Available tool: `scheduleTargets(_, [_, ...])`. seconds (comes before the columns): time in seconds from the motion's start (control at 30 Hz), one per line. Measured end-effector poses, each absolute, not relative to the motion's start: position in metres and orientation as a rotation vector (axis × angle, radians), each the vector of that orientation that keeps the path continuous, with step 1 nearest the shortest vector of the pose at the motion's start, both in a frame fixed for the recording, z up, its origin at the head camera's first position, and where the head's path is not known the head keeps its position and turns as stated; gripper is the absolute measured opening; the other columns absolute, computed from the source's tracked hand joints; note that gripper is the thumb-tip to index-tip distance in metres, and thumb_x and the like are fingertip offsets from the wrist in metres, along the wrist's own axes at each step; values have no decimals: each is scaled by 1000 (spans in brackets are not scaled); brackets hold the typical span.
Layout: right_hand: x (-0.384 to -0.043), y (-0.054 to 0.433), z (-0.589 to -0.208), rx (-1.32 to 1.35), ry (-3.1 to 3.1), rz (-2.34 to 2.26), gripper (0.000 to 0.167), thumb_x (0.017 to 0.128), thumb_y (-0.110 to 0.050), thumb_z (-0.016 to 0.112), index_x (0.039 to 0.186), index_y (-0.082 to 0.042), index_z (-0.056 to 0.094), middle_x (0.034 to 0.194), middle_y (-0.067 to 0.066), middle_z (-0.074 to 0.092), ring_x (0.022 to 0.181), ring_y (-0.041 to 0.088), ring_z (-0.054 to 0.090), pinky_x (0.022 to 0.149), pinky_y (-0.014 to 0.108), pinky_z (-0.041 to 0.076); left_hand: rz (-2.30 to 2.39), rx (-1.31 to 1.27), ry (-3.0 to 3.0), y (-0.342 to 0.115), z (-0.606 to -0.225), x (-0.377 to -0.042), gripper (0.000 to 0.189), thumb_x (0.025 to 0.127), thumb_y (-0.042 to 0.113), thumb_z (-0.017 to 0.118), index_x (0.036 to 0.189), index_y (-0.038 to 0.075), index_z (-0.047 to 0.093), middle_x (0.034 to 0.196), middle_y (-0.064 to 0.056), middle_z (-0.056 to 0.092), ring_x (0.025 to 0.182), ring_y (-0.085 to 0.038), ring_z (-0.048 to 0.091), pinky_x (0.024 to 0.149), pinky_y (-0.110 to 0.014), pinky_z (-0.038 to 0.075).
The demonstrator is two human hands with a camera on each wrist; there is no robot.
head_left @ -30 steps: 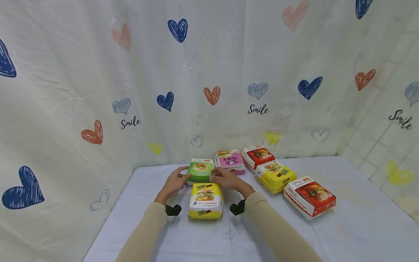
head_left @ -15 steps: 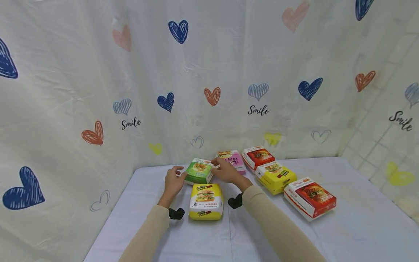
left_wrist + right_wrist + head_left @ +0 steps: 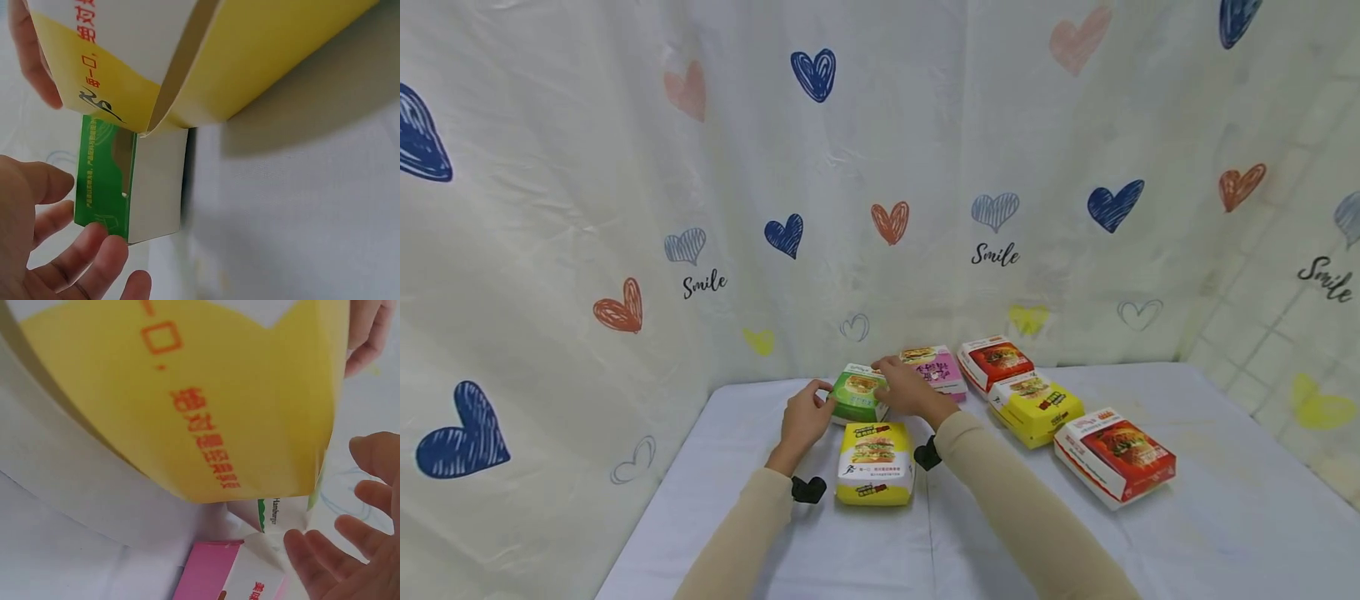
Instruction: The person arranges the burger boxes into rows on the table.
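Note:
A green and white burger box lies on the table behind a yellow and white burger box. My left hand is at the green box's left side. In the left wrist view, the left fingertips lie against or very near its corner; contact is hard to tell. Over the green box's right side is my right hand, which hides part of it. The right wrist view shows the right fingers loosely extended beside the box, mostly hidden there by the yellow box.
A pink burger box stands right of the green one. Farther right, a red box and another yellow box sit close together, with a second red box nearer the front. A heart-printed curtain hangs behind the table.
The green box first turned to an angle, then swung slightly back. My right hand lifted from its right side and moved left over it. The left hand shifted slightly along its left side.

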State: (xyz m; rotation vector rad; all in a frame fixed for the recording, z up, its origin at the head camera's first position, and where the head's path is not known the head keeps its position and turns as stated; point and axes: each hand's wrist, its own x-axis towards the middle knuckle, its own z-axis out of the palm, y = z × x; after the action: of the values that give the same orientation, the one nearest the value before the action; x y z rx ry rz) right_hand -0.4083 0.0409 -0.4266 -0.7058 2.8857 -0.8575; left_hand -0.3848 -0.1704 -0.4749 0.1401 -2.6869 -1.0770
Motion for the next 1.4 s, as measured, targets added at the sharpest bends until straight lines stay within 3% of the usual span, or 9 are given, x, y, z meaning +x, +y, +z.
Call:
scheduleTargets(0.23, [-405,37,-425,-608,2907,-695,59,103,-31,60,156,-13,41,165,16,33,151,37,35,122,55,33,-1071,104,-2716,-167,-475,-388,32,98,29,66,127,16,63,76,-3,60,60,-16,51,52,-27,38])
scheduleTargets(0.7, [-406,44,-432,-478,2839,-779,64,101,-36,62,157,-13,41,163,19,35,146,37,42,118,57,37,-1072,45,-2789,-164,-474,-389,46,97,36,68,138,19,56,81,-3,59,64,-17,53,55,-28,40])
scheduleTargets(1.03, [-406,50,-434,-475,2842,-819,66,96,-34,69,154,-14,45,155,21,38,129,32,50,111,54,45,-1056,-17,-2827,-168,-477,-392,61,95,45,69,146,17,51,97,-7,58,81,-20,53,65,-31,41])
scheduleTargets(1.4, [-407,53,-437,-462,2840,-869,55,99,-32,66,148,-12,49,157,19,35,121,30,52,105,50,49,-1086,-36,-2861,-171,-480,-393,76,92,55,69,153,18,45,122,-15,58,98,-25,57,73,-36,48])
